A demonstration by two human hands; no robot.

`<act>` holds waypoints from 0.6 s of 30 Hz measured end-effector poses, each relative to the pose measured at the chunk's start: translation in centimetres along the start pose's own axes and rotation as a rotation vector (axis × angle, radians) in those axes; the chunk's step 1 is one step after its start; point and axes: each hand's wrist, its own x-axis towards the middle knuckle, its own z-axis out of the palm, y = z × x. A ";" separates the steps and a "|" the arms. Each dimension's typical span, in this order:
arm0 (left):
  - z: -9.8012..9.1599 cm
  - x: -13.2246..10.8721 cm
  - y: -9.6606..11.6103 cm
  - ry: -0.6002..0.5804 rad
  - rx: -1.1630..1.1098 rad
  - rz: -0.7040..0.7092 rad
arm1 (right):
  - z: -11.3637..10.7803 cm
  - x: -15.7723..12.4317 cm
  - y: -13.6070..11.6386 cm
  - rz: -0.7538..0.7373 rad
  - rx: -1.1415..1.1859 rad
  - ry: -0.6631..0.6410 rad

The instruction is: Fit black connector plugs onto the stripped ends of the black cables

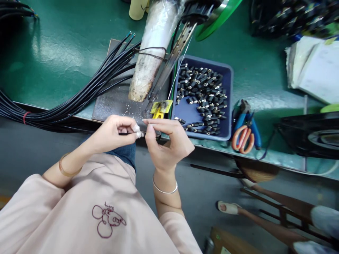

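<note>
My left hand is closed, its thumb and finger pinched together with white wrapping on the fingertips. A short length of black cable shows inside its curled fingers. Between the two hands is a tiny metallic piece, mostly hidden by fingertips. My right hand pinches thumb against forefinger right beside it; what lies in that pinch is too small to make out. Just beyond the hands are the dark tip of a soldering iron and a yellow clip-like piece with a blackened pad.
A blue tray holds many black connectors. Bundled black cables lie leftward across a dark board. A plastic-wrapped duct and green spool hang overhead. Pliers and papers sit right; another person's legs show below.
</note>
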 end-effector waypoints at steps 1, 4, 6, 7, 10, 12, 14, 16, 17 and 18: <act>0.0 -0.4 -0.3 -0.072 0.046 -0.006 | 0.0 -0.1 0.0 0.007 0.016 0.000; 0.1 -1.6 -1.5 -0.275 0.247 -0.008 | 0.0 -0.3 0.1 0.028 0.065 0.021; 0.2 -2.4 -2.4 -0.332 0.355 -0.025 | -0.1 -0.5 0.0 0.037 0.093 0.053; 0.1 -2.8 -2.9 -0.325 0.379 -0.043 | -0.1 -0.5 0.1 0.039 0.106 0.072; -0.2 -3.6 -3.7 -0.178 0.332 -0.080 | -0.2 -0.7 0.1 0.045 0.137 0.119; -0.6 -3.9 -3.6 -0.015 0.247 -0.088 | -0.1 -0.8 0.2 0.054 0.142 0.140; -1.2 -3.8 -3.2 0.154 0.169 -0.078 | -0.1 -0.8 0.2 0.064 0.127 0.152; -2.0 -3.3 -2.5 0.309 0.143 -0.022 | -0.1 -0.9 0.3 0.085 0.106 0.150; -2.5 -2.9 -2.2 0.391 0.163 0.028 | -0.2 -1.1 0.3 0.100 0.094 0.143; -3.1 -2.3 -1.9 0.476 0.208 0.091 | -0.5 -1.4 0.5 0.104 0.078 0.145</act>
